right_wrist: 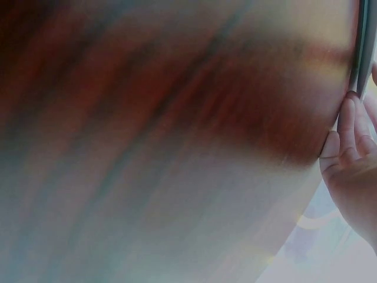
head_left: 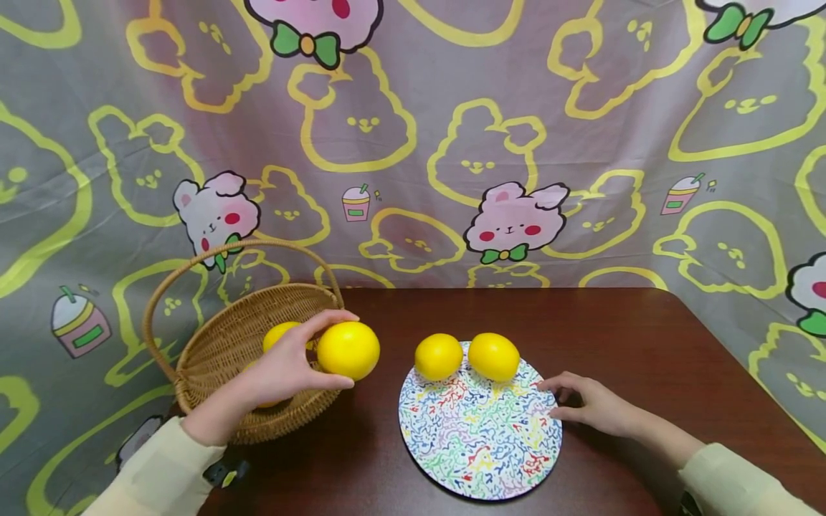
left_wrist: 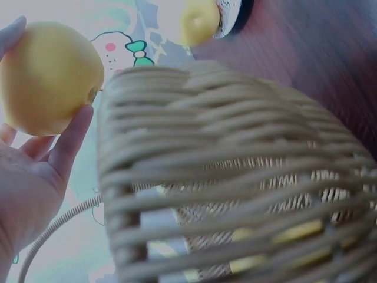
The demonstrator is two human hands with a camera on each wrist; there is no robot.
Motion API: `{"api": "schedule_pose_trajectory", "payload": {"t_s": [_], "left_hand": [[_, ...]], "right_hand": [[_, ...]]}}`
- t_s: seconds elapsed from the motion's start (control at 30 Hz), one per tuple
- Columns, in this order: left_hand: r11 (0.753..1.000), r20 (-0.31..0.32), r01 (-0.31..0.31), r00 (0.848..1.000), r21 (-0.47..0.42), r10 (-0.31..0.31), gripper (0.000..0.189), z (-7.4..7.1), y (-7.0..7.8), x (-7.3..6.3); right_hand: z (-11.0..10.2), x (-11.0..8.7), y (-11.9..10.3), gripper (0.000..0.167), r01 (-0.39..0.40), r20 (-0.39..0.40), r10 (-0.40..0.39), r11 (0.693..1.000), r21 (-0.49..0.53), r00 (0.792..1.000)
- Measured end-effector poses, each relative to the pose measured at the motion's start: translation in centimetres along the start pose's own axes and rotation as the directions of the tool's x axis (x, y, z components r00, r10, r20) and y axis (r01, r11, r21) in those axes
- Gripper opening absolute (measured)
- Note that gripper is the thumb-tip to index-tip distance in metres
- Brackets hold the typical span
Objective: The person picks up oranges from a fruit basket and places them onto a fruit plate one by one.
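Observation:
My left hand [head_left: 290, 362] grips a yellow lemon [head_left: 348, 350] between thumb and fingers, in the air at the right side of a wicker basket [head_left: 284, 426]. The left wrist view shows this lemon [left_wrist: 50, 76] against the fingers, beside the basket's woven wall [left_wrist: 194, 135]. More yellow fruit [head_left: 279, 335] lies inside the basket, partly hidden by the hand. Two lemons [head_left: 439, 357] [head_left: 493, 357] sit at the far edge of a round plate [head_left: 480, 437] with a colourful squiggle pattern. My right hand [head_left: 596, 405] rests its thumb and fingertips at the plate's right rim.
The basket's tall arched handle [head_left: 248, 245] rises over its opening at the left. Under everything lies a dark brown wooden table [head_left: 619, 330]. A patterned cloth [head_left: 413, 143] hangs behind the table and along its sides.

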State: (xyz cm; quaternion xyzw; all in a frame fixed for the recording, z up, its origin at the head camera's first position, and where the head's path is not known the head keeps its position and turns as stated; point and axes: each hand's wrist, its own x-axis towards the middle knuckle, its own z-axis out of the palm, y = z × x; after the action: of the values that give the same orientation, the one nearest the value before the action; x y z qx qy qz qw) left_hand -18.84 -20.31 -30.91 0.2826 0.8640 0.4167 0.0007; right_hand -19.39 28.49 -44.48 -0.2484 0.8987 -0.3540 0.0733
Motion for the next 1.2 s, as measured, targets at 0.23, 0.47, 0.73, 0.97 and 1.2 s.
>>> {"api": "schedule_pose_trajectory", "payload": {"t_s": [0.23, 0.47, 0.73, 0.97, 1.2], "left_hand": [[1.000, 0.025, -0.008, 1.000, 0.007, 0.008, 0.076, 1.1, 0.5, 0.5], [0.999, 0.056, -0.049, 0.997, 0.000, 0.049, 0.077, 2.4, 0.7, 1.2], [0.996, 0.125, -0.083, 0.988, -0.039, 0.087, 0.075, 3.8, 0.9, 2.0], [0.990, 0.161, -0.108, 0.980, -0.086, 0.121, 0.074, 5.4, 0.4, 2.7], [0.995, 0.200, -0.100, 0.975, 0.006, 0.096, 0.076, 7.2, -0.3, 3.0]], "right_hand": [[-0.1, -0.1, 0.0, 0.043, 0.005, 0.002, -0.005, 1.000, 0.000, 1.000], [-0.1, -0.1, -0.1, 0.043, -0.008, 0.005, 0.008, 1.000, 0.002, 1.000], [0.0, -0.1, -0.1, 0.042, 0.004, 0.000, -0.004, 1.000, -0.001, 1.000], [-0.1, 0.0, -0.2, 0.042, 0.012, -0.001, -0.012, 1.000, 0.012, 1.000], [-0.1, 0.0, -0.2, 0.043, 0.009, 0.005, -0.010, 1.000, 0.013, 1.000]]}}
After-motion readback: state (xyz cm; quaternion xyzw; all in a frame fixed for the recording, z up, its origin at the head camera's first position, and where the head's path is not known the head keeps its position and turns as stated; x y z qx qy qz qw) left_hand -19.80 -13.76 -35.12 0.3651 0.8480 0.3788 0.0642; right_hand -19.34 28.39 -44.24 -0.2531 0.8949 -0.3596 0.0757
